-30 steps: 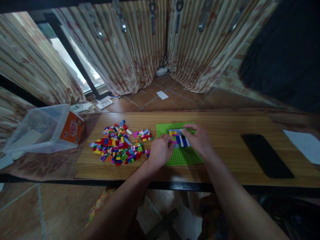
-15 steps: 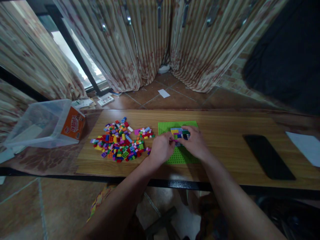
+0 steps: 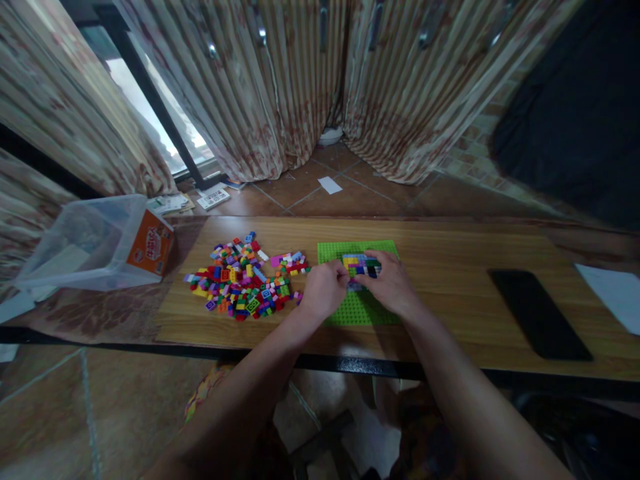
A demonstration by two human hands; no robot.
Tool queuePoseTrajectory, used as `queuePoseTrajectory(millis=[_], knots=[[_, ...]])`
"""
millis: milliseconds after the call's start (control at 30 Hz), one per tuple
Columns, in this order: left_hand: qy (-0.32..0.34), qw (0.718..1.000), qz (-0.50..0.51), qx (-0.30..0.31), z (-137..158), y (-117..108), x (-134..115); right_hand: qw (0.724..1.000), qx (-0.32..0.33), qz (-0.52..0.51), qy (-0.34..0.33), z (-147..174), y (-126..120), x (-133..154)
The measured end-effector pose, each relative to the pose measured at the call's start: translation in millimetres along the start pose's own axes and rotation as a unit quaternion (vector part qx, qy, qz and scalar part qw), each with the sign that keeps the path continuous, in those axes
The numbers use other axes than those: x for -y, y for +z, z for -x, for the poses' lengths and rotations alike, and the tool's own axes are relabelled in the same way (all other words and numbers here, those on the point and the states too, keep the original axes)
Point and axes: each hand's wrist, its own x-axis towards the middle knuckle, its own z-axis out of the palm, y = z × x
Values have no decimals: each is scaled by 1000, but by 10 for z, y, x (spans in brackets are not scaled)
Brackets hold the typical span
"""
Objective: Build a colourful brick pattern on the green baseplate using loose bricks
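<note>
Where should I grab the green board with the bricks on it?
Probably by the middle of its near edge, coming in low from the person's side. The green board is thin and lies flat on the wooden tabletop, so the edge looks easiest to lift. The studs along there are bare, while the joined bricks sit closer to the far edge.

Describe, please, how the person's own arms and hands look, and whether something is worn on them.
The left hand and the right hand are without gloves. The left forearm and the right forearm are bare as far as they show; no sleeve, watch or bracelet is visible. Whether a ring is worn is too small to tell.
</note>
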Motion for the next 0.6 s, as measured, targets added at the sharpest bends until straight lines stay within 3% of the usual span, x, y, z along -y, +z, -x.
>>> queuePoseTrajectory(millis=[233, 333, 433, 600], knots=[[-3, 1000, 8, 5, 21, -4, 6, 1000, 8, -8, -11, 0, -22, -33], [16, 999, 37, 18, 19, -52, 18, 998, 5, -58, -13, -26, -79, -75], [41, 997, 57, 21, 9, -166, 24, 993, -31, -114, 21, -71, -143, -115], [48, 996, 64, -43, -38, -486, 121, 978, -74, -179, 73, -115, -188, -114]])
